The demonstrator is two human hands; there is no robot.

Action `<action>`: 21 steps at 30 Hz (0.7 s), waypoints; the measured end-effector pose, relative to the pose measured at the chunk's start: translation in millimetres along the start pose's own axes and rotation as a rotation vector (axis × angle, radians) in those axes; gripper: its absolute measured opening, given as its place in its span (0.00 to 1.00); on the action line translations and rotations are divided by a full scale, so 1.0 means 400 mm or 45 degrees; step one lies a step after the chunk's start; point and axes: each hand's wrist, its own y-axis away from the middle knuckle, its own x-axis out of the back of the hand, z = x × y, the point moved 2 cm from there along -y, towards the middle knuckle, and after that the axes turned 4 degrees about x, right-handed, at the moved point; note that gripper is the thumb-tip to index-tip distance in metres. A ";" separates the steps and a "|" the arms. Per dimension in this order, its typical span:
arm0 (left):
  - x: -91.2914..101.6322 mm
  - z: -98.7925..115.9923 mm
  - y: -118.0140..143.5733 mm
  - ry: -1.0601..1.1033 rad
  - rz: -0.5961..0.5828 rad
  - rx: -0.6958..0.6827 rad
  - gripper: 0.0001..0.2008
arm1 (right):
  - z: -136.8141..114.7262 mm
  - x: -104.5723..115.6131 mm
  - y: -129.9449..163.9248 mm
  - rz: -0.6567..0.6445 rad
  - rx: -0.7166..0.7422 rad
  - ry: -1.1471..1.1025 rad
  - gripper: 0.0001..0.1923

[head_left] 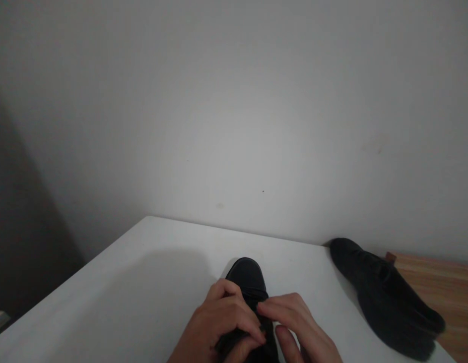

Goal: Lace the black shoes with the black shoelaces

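A black shoe [247,276] stands on the white table with its rounded toe pointing away from me. Both my hands are over its lacing, so much of the upper is hidden. My left hand [224,322] lies across the shoe from the left, thumb and forefinger pinched together at what looks like a dark shoelace; black on black, its strand is hard to make out. From the right comes my right hand [297,327], fingers stretched toward the lacing and thumb apart below them. Its fingertips touch or nearly touch the shoe; I see nothing held in it.
A second black lace-up shoe [381,297] rests tilted at the right of the white table [173,237], toe near the wall. Behind it is a wood-grain board [445,287]. A pale wall [237,126] rises along the table's back edge. The left side is dark.
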 end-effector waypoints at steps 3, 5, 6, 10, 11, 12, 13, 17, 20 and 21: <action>0.005 0.018 0.003 -0.391 0.014 -0.131 0.12 | 0.007 -0.026 0.005 -0.042 -0.063 0.022 0.19; 0.007 0.025 0.006 -0.581 0.052 -0.157 0.13 | 0.007 -0.038 0.006 -0.045 -0.111 -0.016 0.21; 0.007 0.028 0.007 -0.647 0.071 -0.184 0.13 | 0.005 -0.042 0.005 -0.038 -0.135 -0.046 0.22; 0.009 0.035 0.003 -0.783 0.184 -0.332 0.08 | -0.004 -0.045 0.002 0.037 -0.262 -0.230 0.21; 0.009 0.035 0.001 -0.802 0.216 -0.358 0.07 | -0.005 -0.044 0.002 0.058 -0.302 -0.287 0.19; 0.010 0.034 -0.002 -0.822 0.243 -0.373 0.07 | -0.005 -0.043 0.002 0.084 -0.339 -0.339 0.18; 0.010 0.033 -0.004 -0.835 0.265 -0.378 0.07 | -0.005 -0.042 0.002 0.112 -0.367 -0.379 0.16; 0.009 0.022 -0.008 -0.761 0.273 -0.275 0.05 | -0.009 -0.033 0.001 0.223 -0.339 -0.345 0.15; 0.008 0.017 -0.005 -0.649 0.224 -0.233 0.04 | -0.018 -0.021 -0.004 0.274 -0.232 -0.207 0.17; 0.008 0.017 -0.004 -0.618 0.214 -0.238 0.04 | -0.020 -0.017 -0.006 0.281 -0.196 -0.162 0.17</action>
